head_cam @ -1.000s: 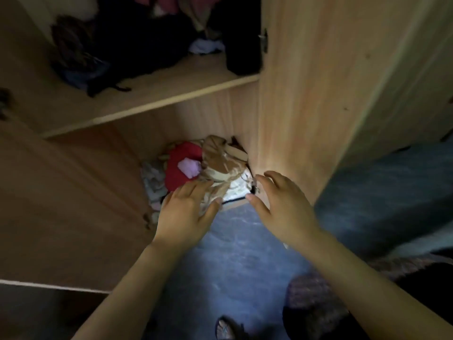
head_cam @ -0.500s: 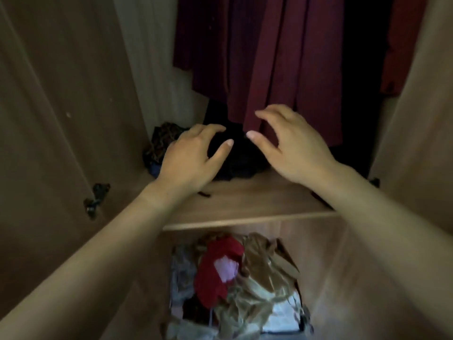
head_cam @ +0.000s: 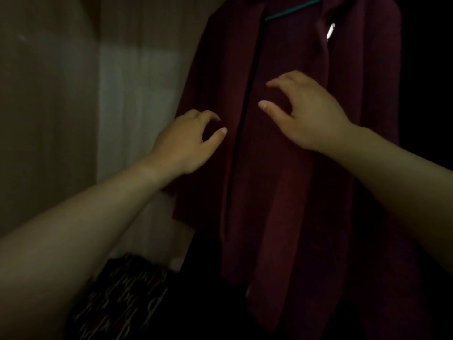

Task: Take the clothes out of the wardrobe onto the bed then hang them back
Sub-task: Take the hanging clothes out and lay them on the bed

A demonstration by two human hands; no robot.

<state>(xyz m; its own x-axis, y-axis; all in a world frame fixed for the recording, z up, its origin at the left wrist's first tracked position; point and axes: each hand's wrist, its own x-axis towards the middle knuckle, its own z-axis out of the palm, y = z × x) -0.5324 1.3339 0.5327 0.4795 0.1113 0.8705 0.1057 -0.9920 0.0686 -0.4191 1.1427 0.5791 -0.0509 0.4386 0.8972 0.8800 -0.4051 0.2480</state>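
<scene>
Dark red garments [head_cam: 282, 180] hang inside the dim wardrobe, one on a teal hanger [head_cam: 291, 9] near the top. My left hand [head_cam: 186, 143] is raised in front of the left edge of the red cloth, fingers loosely curled, holding nothing. My right hand [head_cam: 304, 111] is a little higher, in front of the middle of the red cloth, thumb and fingers apart and empty. Whether either hand touches the fabric I cannot tell.
The pale wardrobe back wall [head_cam: 137, 94] stands to the left of the hanging clothes. A dark patterned cloth [head_cam: 122, 298] lies at the bottom left. The right side is in deep shadow.
My view and both hands have risen from the clothes pile on the wardrobe floor, past the shelf, up to the hanging red garments. Both hands stay empty.
</scene>
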